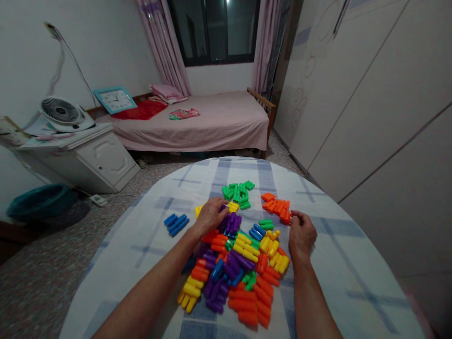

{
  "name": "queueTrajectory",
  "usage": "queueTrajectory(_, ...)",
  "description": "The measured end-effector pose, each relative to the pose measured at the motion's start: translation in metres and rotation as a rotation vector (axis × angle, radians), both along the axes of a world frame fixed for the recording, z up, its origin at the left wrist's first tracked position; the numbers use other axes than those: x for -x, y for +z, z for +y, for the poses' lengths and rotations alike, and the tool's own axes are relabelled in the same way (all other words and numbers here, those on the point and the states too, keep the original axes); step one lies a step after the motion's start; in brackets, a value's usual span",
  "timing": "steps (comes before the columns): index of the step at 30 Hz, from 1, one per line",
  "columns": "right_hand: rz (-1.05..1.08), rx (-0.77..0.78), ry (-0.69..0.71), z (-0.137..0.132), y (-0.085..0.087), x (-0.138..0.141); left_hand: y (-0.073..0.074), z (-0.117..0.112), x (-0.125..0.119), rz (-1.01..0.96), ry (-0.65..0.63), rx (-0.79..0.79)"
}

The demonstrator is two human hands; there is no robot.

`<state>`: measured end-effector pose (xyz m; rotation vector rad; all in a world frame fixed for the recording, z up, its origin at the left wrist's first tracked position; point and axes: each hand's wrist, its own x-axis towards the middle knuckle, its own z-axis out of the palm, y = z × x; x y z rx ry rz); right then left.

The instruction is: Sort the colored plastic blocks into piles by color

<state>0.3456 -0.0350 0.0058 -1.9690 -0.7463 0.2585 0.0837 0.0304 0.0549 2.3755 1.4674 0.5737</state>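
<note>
A mixed pile of plastic finger-shaped building blocks in purple, orange, yellow, blue and green lies between my forearms. My left hand reaches over the pile's far left side, its fingers curled round a purple block. Yellow blocks show beside its fingertips, and some lie partly hidden behind the hand. On the right, my right hand has its fingers closed at the near end of a group of orange blocks, pinching an orange block at the edge. Its palm side is hidden.
Green blocks form a group at the far side, and blue blocks sit at left. All rest on a round table with a checked cloth. Beyond are a bed, a cabinet with a fan, and a wardrobe.
</note>
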Motion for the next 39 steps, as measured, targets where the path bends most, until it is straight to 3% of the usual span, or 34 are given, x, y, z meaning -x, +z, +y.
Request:
queueTrajectory(7, -0.01, 0.007, 0.003, 0.001, -0.002, -0.001, 0.002, 0.014, -0.032, 0.31, -0.038, 0.021)
queueTrajectory(18, -0.016, -0.074, 0.015, 0.003, -0.006, -0.004, -0.005, 0.017, -0.032, 0.35, 0.006, 0.062)
queueTrajectory(29, -0.021, -0.042, 0.0, 0.004, -0.007, -0.004, -0.007, 0.011, -0.029, 0.292, -0.008, 0.06)
queueTrajectory(33, -0.021, -0.029, 0.001, 0.003, -0.006, -0.004, -0.004, 0.008, -0.02, 0.072, -0.002, 0.053)
queueTrajectory(37, -0.026, -0.038, 0.013, 0.002, -0.005, -0.002, 0.006, 0.014, 0.005, -0.384, 0.12, 0.129)
queueTrajectory(39, -0.029, -0.031, 0.013, 0.002, -0.004, -0.002, 0.011, 0.02, 0.022, -0.487, 0.186, 0.133)
